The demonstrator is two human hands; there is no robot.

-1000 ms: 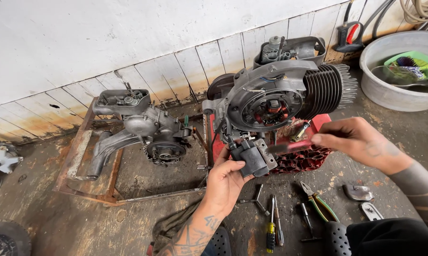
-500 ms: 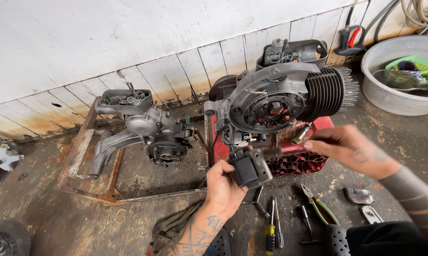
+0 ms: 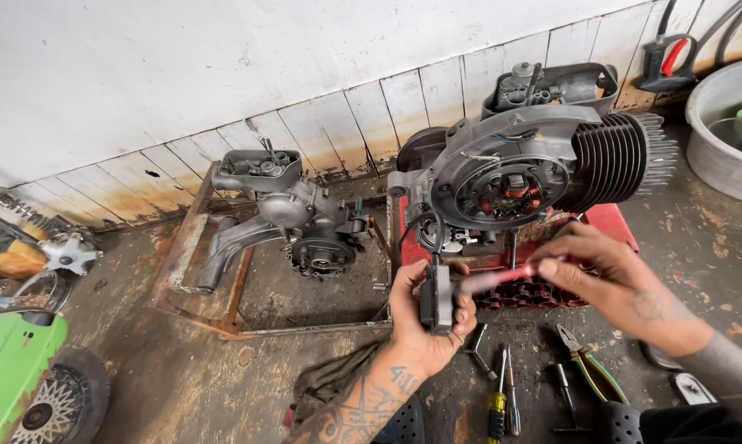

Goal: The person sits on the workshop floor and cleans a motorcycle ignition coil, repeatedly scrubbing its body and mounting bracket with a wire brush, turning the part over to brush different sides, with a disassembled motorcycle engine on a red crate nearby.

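Head view: a small black electrical unit (image 3: 437, 298) is clamped in the left hand (image 3: 424, 316), just below the grey finned engine (image 3: 535, 168) on the floor. A red-handled tool (image 3: 502, 278) is gripped by the right hand (image 3: 613, 284), its tip touching the unit. Pliers (image 3: 583, 362) lie near.

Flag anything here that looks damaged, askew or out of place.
Mostly wear: the white wooden wall boards have peeling, rust-brown stained bottoms. Loose hand tools, including a yellow-handled screwdriver and green-handled pliers, lie scattered on the stained concrete floor. Nothing looks spilled.
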